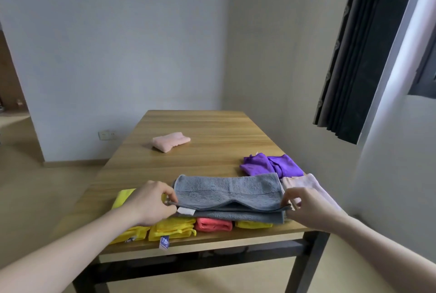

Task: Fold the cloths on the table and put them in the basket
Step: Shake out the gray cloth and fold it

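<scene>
Folding the grey cloth at the table's near edge

Pinching its two near corners, the left hand and right hand hold the folded grey terry cloth over yellow microfibre cloths and a coral cloth on the wooden table. Crumpled purple cloth lies just beyond.

Grey towel half-folded, front of surface; yellow, coral cloths folded beneath; purple cloth crumpled behind.

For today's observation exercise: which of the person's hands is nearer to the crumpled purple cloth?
Right. The right hand pinches the grey towel at its right end, just in front of the purple cloth. The left hand pinches the towel's far left end.
</scene>
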A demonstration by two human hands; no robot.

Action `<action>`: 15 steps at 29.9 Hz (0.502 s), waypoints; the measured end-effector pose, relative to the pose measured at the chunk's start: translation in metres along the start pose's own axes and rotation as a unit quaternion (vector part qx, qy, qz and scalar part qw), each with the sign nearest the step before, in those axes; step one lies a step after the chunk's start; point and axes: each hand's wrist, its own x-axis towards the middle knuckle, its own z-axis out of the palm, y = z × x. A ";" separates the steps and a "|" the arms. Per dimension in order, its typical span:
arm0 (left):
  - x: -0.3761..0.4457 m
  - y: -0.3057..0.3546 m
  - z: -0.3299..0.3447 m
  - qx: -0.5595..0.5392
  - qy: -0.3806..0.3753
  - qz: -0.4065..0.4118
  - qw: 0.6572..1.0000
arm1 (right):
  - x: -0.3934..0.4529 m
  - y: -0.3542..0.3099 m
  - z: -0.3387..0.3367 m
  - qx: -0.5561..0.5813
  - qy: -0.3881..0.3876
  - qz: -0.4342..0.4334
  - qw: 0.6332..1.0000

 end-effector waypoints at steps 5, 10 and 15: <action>0.003 0.006 0.010 -0.053 0.038 -0.018 0.998 | -0.004 -0.005 0.002 0.051 -0.013 0.010 0.999; 0.022 0.024 0.030 -0.124 0.070 -0.029 0.989 | 0.024 -0.003 0.017 0.188 0.069 0.095 0.975; 0.030 -0.006 0.047 -0.236 0.090 -0.151 0.956 | 0.044 -0.004 0.026 0.250 0.011 0.201 0.947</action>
